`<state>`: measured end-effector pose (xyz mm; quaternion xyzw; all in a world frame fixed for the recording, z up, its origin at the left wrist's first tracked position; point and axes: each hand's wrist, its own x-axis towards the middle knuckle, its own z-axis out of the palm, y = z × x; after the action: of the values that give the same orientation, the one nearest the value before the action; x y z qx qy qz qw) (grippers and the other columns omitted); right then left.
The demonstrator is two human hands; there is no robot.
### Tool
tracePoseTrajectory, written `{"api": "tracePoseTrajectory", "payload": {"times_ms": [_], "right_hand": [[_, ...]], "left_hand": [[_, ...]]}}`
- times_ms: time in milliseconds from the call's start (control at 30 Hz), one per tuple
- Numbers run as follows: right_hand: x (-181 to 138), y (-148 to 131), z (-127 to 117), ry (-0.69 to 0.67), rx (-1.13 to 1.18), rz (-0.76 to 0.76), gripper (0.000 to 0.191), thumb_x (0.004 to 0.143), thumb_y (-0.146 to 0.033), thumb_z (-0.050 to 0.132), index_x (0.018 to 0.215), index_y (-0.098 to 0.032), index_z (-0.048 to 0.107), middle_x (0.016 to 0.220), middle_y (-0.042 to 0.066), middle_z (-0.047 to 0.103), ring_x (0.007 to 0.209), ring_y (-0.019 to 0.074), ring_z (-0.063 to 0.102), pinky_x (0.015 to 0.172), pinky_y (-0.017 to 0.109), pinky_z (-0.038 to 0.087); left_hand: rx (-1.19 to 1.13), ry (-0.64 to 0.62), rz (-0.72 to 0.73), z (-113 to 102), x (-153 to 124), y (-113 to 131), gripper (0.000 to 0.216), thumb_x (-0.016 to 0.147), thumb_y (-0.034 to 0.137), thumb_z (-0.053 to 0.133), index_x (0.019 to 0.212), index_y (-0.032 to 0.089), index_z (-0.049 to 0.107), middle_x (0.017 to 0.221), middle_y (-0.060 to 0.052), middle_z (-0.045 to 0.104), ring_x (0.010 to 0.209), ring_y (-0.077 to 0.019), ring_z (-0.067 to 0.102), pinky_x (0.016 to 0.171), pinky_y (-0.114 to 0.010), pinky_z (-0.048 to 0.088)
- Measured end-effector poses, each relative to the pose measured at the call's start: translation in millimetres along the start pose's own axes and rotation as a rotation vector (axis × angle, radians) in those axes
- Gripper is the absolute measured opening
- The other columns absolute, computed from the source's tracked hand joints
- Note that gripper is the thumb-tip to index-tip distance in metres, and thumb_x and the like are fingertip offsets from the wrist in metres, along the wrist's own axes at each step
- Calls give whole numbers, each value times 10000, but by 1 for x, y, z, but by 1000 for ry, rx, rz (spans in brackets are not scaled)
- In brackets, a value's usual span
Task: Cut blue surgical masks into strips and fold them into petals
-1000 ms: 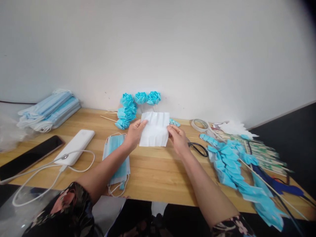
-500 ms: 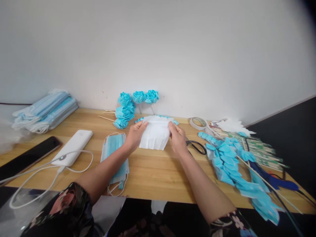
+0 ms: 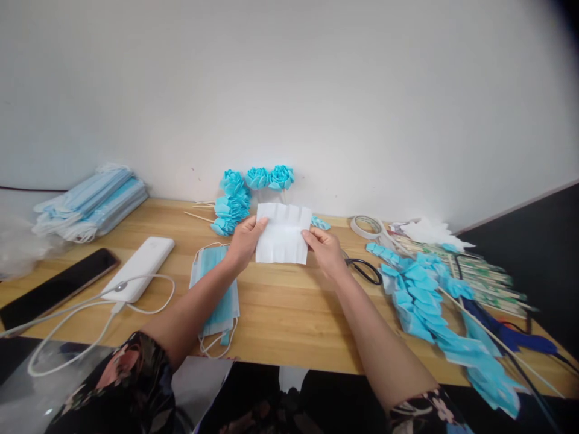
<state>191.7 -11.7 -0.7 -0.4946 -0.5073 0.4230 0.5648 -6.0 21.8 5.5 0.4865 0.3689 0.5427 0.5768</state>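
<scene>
A creased white sheet of thin fabric (image 3: pixel 283 238) is spread between my two hands, above the wooden table. My left hand (image 3: pixel 246 238) pinches its left edge with the thumb on top. On the opposite edge, my right hand (image 3: pixel 323 242) is closed in a similar pinch. Blue face masks (image 3: pixel 215 289) with white ear loops lie beneath and beside my left forearm. Behind the sheet, blue fabric flowers (image 3: pixel 231 208) on thin sticks lie and lean near the wall. Black scissor handles (image 3: pixel 365 271) show just right of my right hand; their blades are hidden.
A stack of masks (image 3: pixel 93 205), a phone (image 3: pixel 58 286) and a white power bank (image 3: pixel 140 268) with its cable occupy the left. To the right are a tape roll (image 3: pixel 365 227), cut blue fabric pieces (image 3: pixel 416 301), wrapped sticks (image 3: pixel 491 280) and a blue-handled tool (image 3: pixel 520 339).
The white sheet has turned more upright and flatter, its top edge now higher. Both hands keep their pinch on its sides. The whole view has shifted slightly.
</scene>
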Motion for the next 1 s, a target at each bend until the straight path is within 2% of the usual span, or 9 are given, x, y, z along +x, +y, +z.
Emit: {"api": "tracePoseTrajectory", "payload": {"times_ms": [100,233,333,433,533,667,833,900,1000], "right_hand": [[3,3,-3,11,21,8,323,723,-501,701,659,-194,623,622,-23,562,607,137,509,612,272,461],[6,1,-7,18,94,24,280,701,-472,722,766,-205,672,660,-18,613,611,147,538,614,280,477],[7,-3,-8,26,151,31,266,673,-420,734,838,-215,695,676,-21,629,604,143,541,589,271,467],[7,-5,-10,34,179,36,170,674,-350,706,779,-217,690,608,-44,571,539,113,484,543,246,415],[7,-4,-10,21,182,35,78,672,-290,665,701,-218,660,535,-66,481,488,93,407,505,230,343],[5,-6,-11,-6,190,37,67,662,-244,626,702,-215,672,568,-53,512,526,106,441,536,241,368],[3,-9,-12,-76,231,10,199,757,-382,610,762,-206,704,680,-9,580,626,140,506,591,269,420],[4,-8,-11,-60,202,-4,232,754,-430,645,755,-203,694,711,-5,580,634,134,491,586,262,410],[6,-5,-11,4,103,-24,235,680,-415,737,763,-205,670,690,-24,542,613,116,445,567,245,379]], "left_hand": [[-36,-108,-3,-6,5,1,438,687,480,774,956,151,671,776,-7,663,662,-131,575,630,-240,466],[-64,-180,-19,-12,12,-1,423,678,431,786,978,152,683,797,-19,680,688,-135,595,652,-242,475],[-37,-181,-2,-13,13,-2,289,719,375,736,903,154,697,697,3,631,623,-110,553,592,-213,429],[-8,-157,4,-12,11,0,142,720,269,682,808,158,693,593,31,544,533,-83,475,529,-197,365],[-3,-155,24,-11,9,3,80,691,205,634,740,159,678,576,31,523,521,-83,457,523,-201,350],[4,-173,54,-13,9,4,127,708,246,602,734,150,681,609,4,557,573,-108,502,570,-225,394],[36,-142,28,-12,8,6,394,799,522,578,718,147,665,598,-6,551,561,-126,507,569,-254,420],[114,-115,56,-10,7,7,359,757,505,670,723,148,658,598,12,534,553,-105,474,553,-234,393],[164,-116,111,-8,7,7,288,666,371,788,809,153,665,635,30,543,574,-87,460,554,-211,366]]}}
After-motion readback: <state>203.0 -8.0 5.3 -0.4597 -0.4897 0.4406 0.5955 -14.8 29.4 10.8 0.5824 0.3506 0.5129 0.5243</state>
